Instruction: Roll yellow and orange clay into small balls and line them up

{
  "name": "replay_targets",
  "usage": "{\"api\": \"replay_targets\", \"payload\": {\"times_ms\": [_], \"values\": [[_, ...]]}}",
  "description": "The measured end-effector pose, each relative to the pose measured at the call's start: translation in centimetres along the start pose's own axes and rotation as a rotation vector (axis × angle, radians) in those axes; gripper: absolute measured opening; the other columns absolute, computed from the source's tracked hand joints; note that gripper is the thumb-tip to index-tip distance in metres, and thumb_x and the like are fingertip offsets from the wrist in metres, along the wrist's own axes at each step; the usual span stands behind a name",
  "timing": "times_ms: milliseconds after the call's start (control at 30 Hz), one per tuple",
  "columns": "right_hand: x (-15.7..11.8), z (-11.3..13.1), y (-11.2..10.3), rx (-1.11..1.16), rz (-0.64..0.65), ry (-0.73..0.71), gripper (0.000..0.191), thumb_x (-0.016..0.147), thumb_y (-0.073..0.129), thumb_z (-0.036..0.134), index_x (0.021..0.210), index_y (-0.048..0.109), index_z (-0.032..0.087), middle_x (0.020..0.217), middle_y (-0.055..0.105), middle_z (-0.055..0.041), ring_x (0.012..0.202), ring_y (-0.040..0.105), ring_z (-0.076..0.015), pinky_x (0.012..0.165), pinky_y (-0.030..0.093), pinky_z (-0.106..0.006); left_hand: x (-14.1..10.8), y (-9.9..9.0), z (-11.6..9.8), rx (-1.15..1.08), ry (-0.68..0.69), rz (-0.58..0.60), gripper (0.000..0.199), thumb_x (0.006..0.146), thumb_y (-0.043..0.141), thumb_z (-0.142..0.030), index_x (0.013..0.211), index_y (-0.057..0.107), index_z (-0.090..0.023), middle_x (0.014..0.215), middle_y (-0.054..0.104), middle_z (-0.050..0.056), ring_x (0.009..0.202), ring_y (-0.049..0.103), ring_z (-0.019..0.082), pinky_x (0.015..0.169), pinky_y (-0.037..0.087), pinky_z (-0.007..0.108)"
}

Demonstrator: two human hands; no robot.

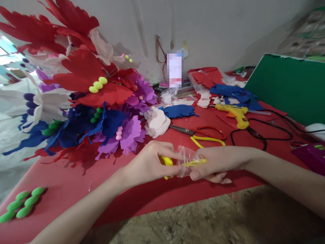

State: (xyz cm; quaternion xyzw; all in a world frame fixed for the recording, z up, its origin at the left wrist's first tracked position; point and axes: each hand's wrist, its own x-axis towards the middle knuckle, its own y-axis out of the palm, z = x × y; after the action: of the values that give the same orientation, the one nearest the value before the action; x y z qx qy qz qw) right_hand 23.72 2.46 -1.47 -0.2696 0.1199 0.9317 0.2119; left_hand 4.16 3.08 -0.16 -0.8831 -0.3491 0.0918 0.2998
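Note:
My left hand (154, 157) is closed, with its fingers and thumb pinching the edge of a crumpled clear plastic bag (185, 161). A smooth yellow piece (167, 163) shows between its thumb and fingers; its kind is unclear. From the other side, my right hand (213, 162) closes on the same plastic, fingers bent beneath it. Thin yellow material (194, 163) shows through the plastic by the right thumb. Both hands meet above the front of the red table (142, 193). Just behind them lie scissors (195, 131) with red and yellow handles.
Butterfly-like fabric pieces (101, 98) in red, white, blue and purple crowd the left. Several green oval beads (24, 205) lie at front left. A yellow glue gun (236, 113) with a black cord, blue cutouts (180, 110) and a green board (286, 88) stand behind and right.

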Motion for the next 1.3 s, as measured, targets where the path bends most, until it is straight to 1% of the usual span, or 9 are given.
{"api": "replay_targets", "payload": {"times_ms": [167, 267, 367, 600, 700, 867, 967, 1100, 1300], "values": [[0.5, 0.4, 0.3, 0.029, 0.031, 0.049, 0.041, 0.061, 0.063, 0.048, 0.048, 0.038, 0.018, 0.027, 0.031, 0.0120, 0.024, 0.026, -0.0017, 0.027, 0.030, -0.014, 0.0, 0.8, 0.2, 0.198, 0.061, -0.029, 0.009, 0.064, 0.068, -0.021, 0.058, 0.067, -0.015, 0.052, 0.041, -0.005, 0.048, 0.039, 0.005, 0.044, 0.027, 0.018], [0.7, 0.4, 0.2, 0.061, 0.076, 0.069, 0.043, 0.058, 0.066, 0.051, 0.053, 0.038, 0.018, 0.027, 0.030, 0.0137, 0.024, 0.024, -0.0014, 0.025, 0.030, -0.014, 0.0, 1.4, 0.4, 0.277, 0.193, -0.114, 0.008, 0.068, 0.065, -0.018, 0.061, 0.068, -0.015, 0.052, 0.042, -0.004, 0.049, 0.039, 0.007, 0.046, 0.027, 0.019], [0.8, 0.3, 0.0, 0.084, 0.111, 0.089, 0.051, 0.051, 0.069, 0.056, 0.048, 0.034, 0.018, 0.026, 0.028, 0.0139, 0.024, 0.023, -0.0004, 0.025, 0.030, -0.013, -0.1, 1.9, 0.5, 0.363, 0.358, -0.197, 0.017, 0.075, 0.058, -0.020, 0.062, 0.067, -0.014, 0.051, 0.043, -0.003, 0.049, 0.037, 0.008, 0.047, 0.027, 0.022], [1.1, 0.3, 0.6, 0.073, 0.150, 0.138, 0.056, 0.045, 0.069, 0.062, 0.044, 0.034, 0.018, 0.026, 0.028, 0.0130, 0.023, 0.022, 0.0001, 0.024, 0.030, -0.012, -0.1, 2.6, 0.6, 0.479, 0.515, -0.174, 0.028, 0.081, 0.053, -0.020, 0.057, 0.066, -0.013, 0.048, 0.043, -0.002, 0.049, 0.032, 0.010, 0.047, 0.025, 0.026], [0.8, 0.1, 0.5, 0.088, 0.154, 0.119, 0.055, 0.049, 0.068, 0.059, 0.042, 0.033, 0.018, 0.026, 0.028, 0.0129, 0.023, 0.023, 0.0001, 0.025, 0.031, -0.013, -0.2, 2.4, 0.6, 0.267, 0.442, -0.176, 0.022, 0.077, 0.056, -0.015, 0.056, 0.063, -0.013, 0.049, 0.043, -0.002, 0.050, 0.035, 0.009, 0.047, 0.028, 0.023], [-0.9, -1.4, -0.8, 0.181, 0.161, -0.013, 0.052, 0.060, 0.064, 0.055, 0.042, 0.032, 0.018, 0.026, 0.028, 0.0127, 0.022, 0.023, 0.0001, 0.024, 0.029, -0.011, -1.0, 1.0, 1.0, -0.180, 0.032, -0.266, 0.011, 0.076, 0.056, -0.018, 0.067, 0.059, -0.014, 0.061, 0.049, -0.003, 0.055, 0.046, 0.006, 0.051, 0.037, 0.017], [-1.8, -2.6, -1.4, 0.202, 0.159, -0.040, 0.050, 0.061, 0.064, 0.053, 0.045, 0.031, 0.019, 0.027, 0.026, 0.0141, 0.022, 0.021, 0.0007, 0.025, 0.028, -0.010, -1.6, 0.6, 1.5, -0.422, -0.116, -0.295, 0.014, 0.079, 0.051, -0.024, 0.069, 0.051, -0.015, 0.073, 0.047, -0.002, 0.061, 0.051, 0.006, 0.056, 0.043, 0.017], [-2.0, -3.3, -1.5, 0.224, 0.148, -0.054, 0.049, 0.062, 0.063, 0.053, 0.048, 0.030, 0.019, 0.027, 0.027, 0.0148, 0.022, 0.021, 0.0010, 0.025, 0.028, -0.009, -1.8, 1.0, 2.1, -0.715, -0.181, -0.233, 0.025, 0.073, 0.061, -0.034, 0.071, 0.043, -0.016, 0.090, 0.049, 0.000, 0.070, 0.059, 0.010, 0.058, 0.050, 0.022], [-1.4, -3.6, -1.7, 0.251, 0.115, -0.062, 0.048, 0.061, 0.064, 0.056, 0.058, 0.034, 0.020, 0.027, 0.026, 0.0164, 0.021, 0.019, 0.0011, 0.025, 0.028, -0.009, -1.3, 1.0, 2.6, -0.860, -0.112, -0.154, 0.048, 0.051, 0.079, -0.031, 0.069, 0.036, -0.018, 0.073, 0.054, -0.005, 0.064, 0.061, 0.011, 0.055, 0.050, 0.021]]}}
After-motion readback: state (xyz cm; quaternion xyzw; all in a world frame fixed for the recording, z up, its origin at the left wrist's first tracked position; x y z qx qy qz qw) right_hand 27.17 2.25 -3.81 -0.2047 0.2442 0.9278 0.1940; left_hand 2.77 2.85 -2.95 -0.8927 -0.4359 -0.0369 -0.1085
